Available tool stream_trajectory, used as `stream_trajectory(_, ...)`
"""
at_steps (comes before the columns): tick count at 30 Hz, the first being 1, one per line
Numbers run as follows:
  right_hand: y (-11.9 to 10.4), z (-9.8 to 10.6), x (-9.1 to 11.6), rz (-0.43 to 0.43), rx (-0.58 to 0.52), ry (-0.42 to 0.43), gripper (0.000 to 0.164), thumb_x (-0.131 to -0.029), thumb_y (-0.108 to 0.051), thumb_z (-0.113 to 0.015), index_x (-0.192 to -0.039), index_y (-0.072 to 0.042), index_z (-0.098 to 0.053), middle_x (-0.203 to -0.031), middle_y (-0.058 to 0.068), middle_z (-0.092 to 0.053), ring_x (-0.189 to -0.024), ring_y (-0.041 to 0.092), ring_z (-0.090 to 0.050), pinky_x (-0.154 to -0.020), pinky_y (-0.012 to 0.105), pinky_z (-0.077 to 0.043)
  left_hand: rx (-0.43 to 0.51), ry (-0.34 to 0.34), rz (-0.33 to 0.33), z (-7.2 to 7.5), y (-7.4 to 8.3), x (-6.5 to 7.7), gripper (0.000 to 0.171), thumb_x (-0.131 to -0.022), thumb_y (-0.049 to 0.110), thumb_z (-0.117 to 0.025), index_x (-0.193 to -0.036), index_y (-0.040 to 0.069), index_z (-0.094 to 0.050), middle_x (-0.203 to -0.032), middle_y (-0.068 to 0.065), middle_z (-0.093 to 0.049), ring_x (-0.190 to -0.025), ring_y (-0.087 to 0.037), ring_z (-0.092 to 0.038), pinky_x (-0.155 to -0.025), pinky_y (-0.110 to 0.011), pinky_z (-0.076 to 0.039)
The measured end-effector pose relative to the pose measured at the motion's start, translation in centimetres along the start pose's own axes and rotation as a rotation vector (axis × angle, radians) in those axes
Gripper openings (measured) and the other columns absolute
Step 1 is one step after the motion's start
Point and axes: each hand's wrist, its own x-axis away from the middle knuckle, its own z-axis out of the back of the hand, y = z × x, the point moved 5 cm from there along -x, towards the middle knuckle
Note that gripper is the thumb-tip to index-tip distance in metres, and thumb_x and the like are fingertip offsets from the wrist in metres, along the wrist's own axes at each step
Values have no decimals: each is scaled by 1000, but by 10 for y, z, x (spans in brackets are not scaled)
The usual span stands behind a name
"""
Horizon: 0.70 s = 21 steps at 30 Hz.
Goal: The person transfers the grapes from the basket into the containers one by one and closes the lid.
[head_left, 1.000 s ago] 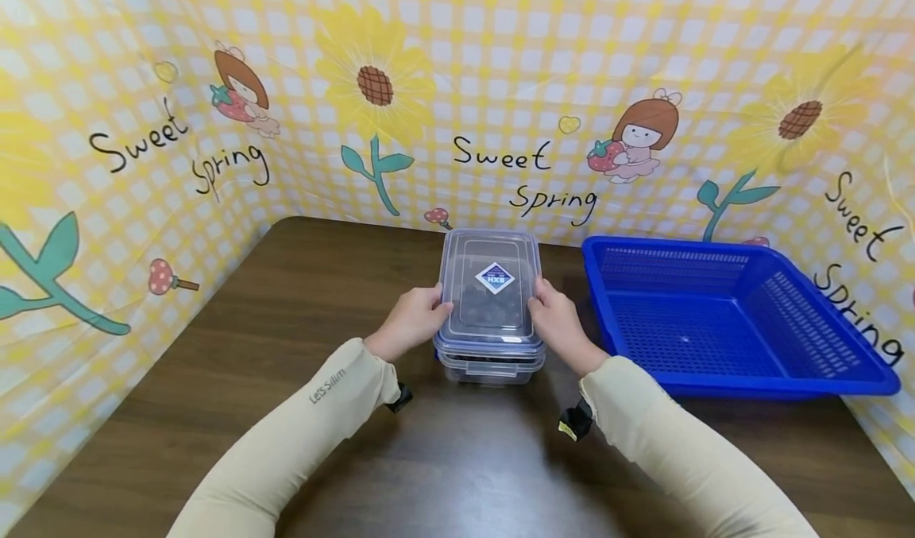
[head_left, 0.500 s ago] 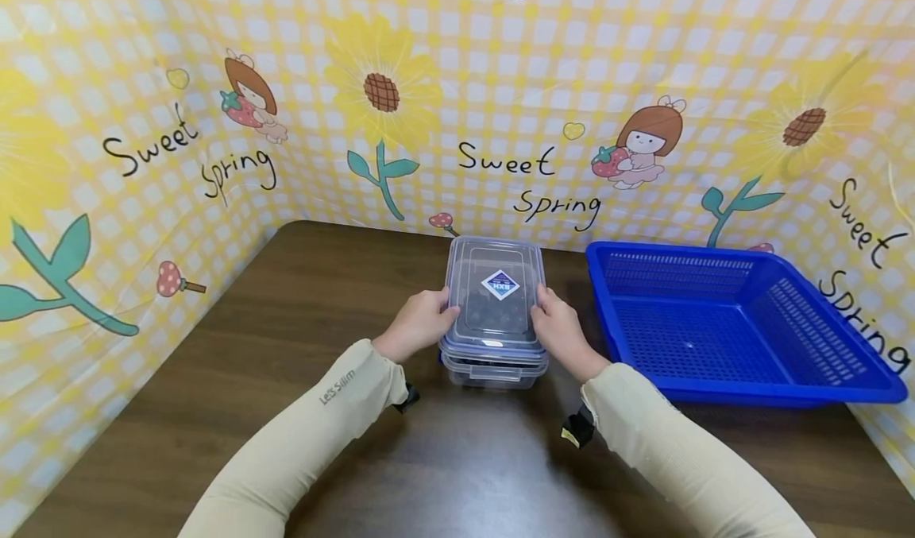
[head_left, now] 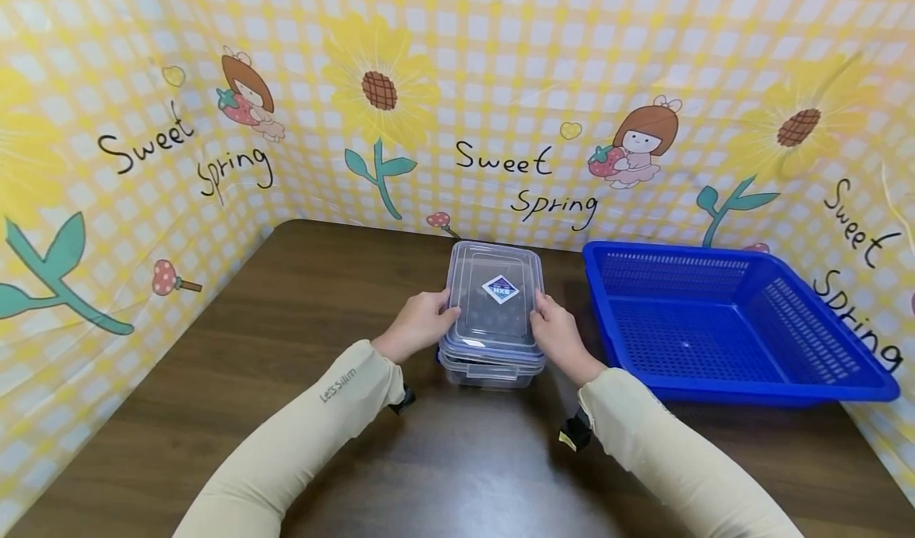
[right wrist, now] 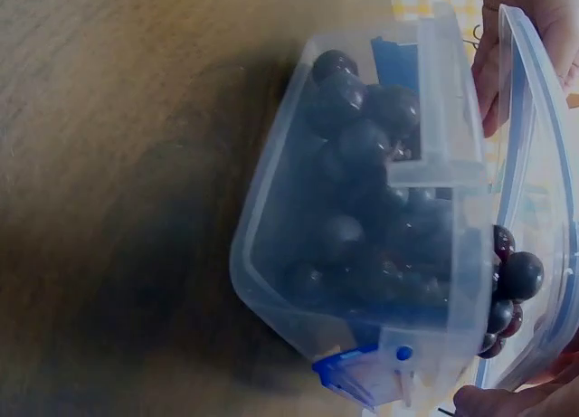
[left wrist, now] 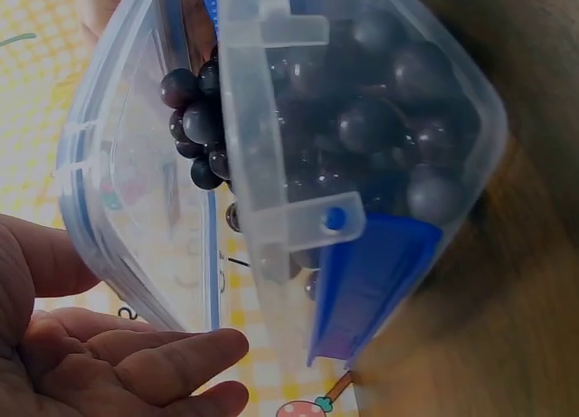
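In the head view, a clear lid (head_left: 495, 319) with a diamond-shaped sticker sits over a clear food container (head_left: 480, 377). My left hand (head_left: 418, 325) holds the lid's left edge, thumb on top. The right hand (head_left: 561, 333) grips the opposite edge. Dark round grapes (left wrist: 384, 118) fill the container in the left wrist view, and some heap above its rim. There the lid is tilted, with a gap between it and the rim. A blue latch (left wrist: 375, 286) hangs unfastened on the container's side; another blue latch (right wrist: 357, 376) hangs loose in the right wrist view.
A blue perforated basket (head_left: 715, 383) stands on the brown wooden table (head_left: 357, 276) to the right of the container. A yellow checked cloth (head_left: 493, 61) with printed flowers rises behind and along both sides of the table.
The lid's far edge has come slightly lower and nearer in the head view. Both hands keep their hold on the lid. The container and basket stay in place.
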Motion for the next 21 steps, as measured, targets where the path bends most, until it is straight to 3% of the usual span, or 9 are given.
stream_trajectory(5,-1,-4,1,23,-7,11,46,-95,-1,-45,-137,15,-38,-141,33,-38,-132,41,-37,-108,49,-30,12,1,27,-1,-8,-2,48,-99,14,-53,-142,-4,-41,-126,-21,-60,-95,-22,-66,-91,-38,-50)
stream_trajectory(8,-1,-5,1,31,-6,18,44,-95,-1,-45,-136,16,-39,-141,33,-38,-131,42,-37,-108,49,-30,18,-14,54,-4,-14,-3,48,-99,15,-53,-142,-5,-40,-122,-22,-62,-83,-21,-65,-76,-30,-54)
stream_trajectory(11,0,-6,2,43,1,25,43,-95,0,-45,-135,16,-40,-140,35,-37,-130,43,-38,-107,50,-31,13,-29,63,-6,-17,-3,49,-99,15,-53,-141,-6,-39,-122,-23,-61,-77,-20,-62,-62,-25,-48)
stream_trajectory(14,2,-7,2,33,0,19,43,-95,-1,-46,-135,15,-40,-141,36,-34,-131,43,-37,-108,49,-30,11,-38,63,-7,-18,-2,49,-99,15,-53,-141,-6,-40,-119,-23,-63,-73,-18,-61,-56,-23,-43)
stream_trajectory(17,3,-7,2,10,-6,2,44,-97,-4,-46,-137,14,-39,-142,36,-31,-133,43,-32,-109,48,-28,4,-50,58,-7,-18,-3,49,-99,15,-53,-141,-6,-39,-98,-21,-68,-62,-17,-56,-50,-23,-38)
stream_trajectory(21,6,-7,2,5,7,-1,45,-97,-5,-46,-137,13,-39,-143,34,-31,-134,42,-31,-109,49,-27,-7,-74,52,-7,-17,-5,49,-99,15,-53,-141,-6,-40,-73,-10,-61,-51,-15,-46,-46,-23,-33)
